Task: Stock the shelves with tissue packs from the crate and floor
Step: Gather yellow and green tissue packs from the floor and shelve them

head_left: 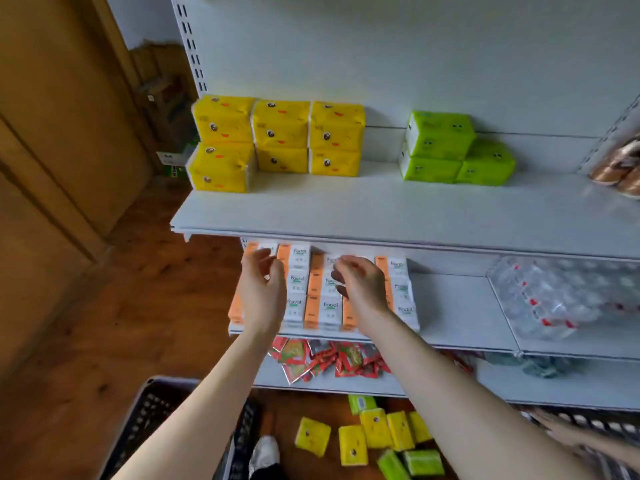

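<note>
Two hands reached to the middle shelf point(460, 306), where orange-and-white tissue packs point(327, 308) stood in tight rows. The left hand point(263, 289) hovered at their left end, fingers loosely curved around nothing, while the right hand point(363, 289) curled its fingers over a pack near the back, too blurred to tell whether it gripped. Yellow packs point(280, 133) and green packs point(446, 147) sat stacked on the upper shelf point(381, 209), and loose packs point(353, 445) lay on the floor beside the dark crate point(156, 417).
</note>
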`<act>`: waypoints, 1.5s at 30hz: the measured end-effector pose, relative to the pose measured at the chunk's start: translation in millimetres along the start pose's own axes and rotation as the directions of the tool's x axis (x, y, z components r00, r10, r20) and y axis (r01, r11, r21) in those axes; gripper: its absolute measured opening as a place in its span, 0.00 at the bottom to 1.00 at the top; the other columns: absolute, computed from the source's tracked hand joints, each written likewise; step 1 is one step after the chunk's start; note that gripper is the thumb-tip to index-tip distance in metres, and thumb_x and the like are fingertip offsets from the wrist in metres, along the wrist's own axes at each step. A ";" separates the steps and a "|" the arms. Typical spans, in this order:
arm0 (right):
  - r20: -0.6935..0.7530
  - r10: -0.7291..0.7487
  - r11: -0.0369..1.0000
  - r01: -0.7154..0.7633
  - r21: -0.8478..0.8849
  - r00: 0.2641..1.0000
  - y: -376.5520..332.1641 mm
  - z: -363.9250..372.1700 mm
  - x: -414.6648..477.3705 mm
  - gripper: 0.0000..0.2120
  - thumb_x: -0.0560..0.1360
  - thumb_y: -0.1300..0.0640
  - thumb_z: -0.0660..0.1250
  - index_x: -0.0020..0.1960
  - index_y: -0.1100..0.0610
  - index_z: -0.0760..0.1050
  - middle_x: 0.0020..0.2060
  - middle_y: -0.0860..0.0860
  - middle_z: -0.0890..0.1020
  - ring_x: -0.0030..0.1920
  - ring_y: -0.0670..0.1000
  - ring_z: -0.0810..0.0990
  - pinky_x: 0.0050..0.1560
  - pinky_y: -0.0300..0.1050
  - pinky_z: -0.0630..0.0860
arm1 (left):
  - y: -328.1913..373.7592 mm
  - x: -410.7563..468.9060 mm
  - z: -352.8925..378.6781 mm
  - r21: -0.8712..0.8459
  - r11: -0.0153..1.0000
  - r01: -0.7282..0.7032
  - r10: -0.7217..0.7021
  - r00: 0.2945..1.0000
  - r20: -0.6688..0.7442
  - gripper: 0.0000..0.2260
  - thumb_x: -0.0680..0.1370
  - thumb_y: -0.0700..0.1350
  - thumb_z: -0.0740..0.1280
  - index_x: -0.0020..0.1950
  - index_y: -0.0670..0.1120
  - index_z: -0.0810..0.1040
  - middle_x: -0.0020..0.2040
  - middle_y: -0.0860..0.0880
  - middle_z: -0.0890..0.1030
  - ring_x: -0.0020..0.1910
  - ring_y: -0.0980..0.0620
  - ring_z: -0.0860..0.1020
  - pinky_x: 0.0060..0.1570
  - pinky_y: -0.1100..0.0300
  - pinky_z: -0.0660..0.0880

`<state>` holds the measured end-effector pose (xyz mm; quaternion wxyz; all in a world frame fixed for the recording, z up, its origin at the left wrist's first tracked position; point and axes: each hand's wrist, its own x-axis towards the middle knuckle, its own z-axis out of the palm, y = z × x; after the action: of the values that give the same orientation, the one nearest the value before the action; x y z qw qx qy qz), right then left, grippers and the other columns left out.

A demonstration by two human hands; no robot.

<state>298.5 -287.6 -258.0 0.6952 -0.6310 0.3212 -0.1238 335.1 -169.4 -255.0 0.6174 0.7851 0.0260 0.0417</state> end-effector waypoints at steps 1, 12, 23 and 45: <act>-0.008 0.021 1.000 -0.021 -0.005 1.000 10.5 -12.2 -5.9 0.07 0.73 0.60 0.65 0.38 0.52 0.75 0.39 0.51 0.79 0.47 0.53 0.79 0.48 0.47 0.74 | -7.9 -14.3 5.9 0.032 0.999 0.024 -0.026 0.999 0.046 0.12 0.79 0.39 0.60 0.62 0.41 0.72 0.51 0.49 0.75 0.50 0.51 0.74 0.49 0.59 0.70; -0.138 0.274 0.962 -0.271 0.036 0.952 163.0 -97.7 -25.6 0.06 0.75 0.62 0.65 0.40 0.56 0.74 0.33 0.49 0.77 0.41 0.51 0.75 0.39 0.42 0.70 | -129.8 -99.4 60.2 0.370 0.904 0.213 -0.329 0.900 0.284 0.11 0.78 0.39 0.62 0.59 0.39 0.74 0.53 0.43 0.79 0.54 0.45 0.76 0.45 0.61 0.67; -0.158 0.474 0.875 -0.483 -0.021 0.866 428.5 -87.2 28.0 0.03 0.75 0.59 0.65 0.42 0.54 0.74 0.40 0.50 0.79 0.47 0.53 0.79 0.43 0.43 0.75 | -387.2 -117.4 91.2 0.592 0.756 0.281 -0.525 0.800 0.291 0.13 0.77 0.41 0.62 0.60 0.41 0.73 0.49 0.48 0.77 0.47 0.48 0.74 0.44 0.61 0.68; -0.219 0.524 0.718 -0.565 -0.406 0.823 836.8 -32.8 136.2 0.12 0.76 0.58 0.65 0.54 0.65 0.77 0.51 0.59 0.81 0.46 0.55 0.75 0.46 0.45 0.71 | -822.6 -95.0 159.7 0.720 0.576 0.387 -0.651 0.750 0.117 0.15 0.76 0.49 0.65 0.54 0.39 0.75 0.52 0.40 0.79 0.54 0.41 0.77 0.46 0.58 0.68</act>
<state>187.5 -247.6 -1098.2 0.5188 -0.6464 0.5425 0.1369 265.1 -138.4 -1094.8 0.2780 0.8974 0.1559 -0.3052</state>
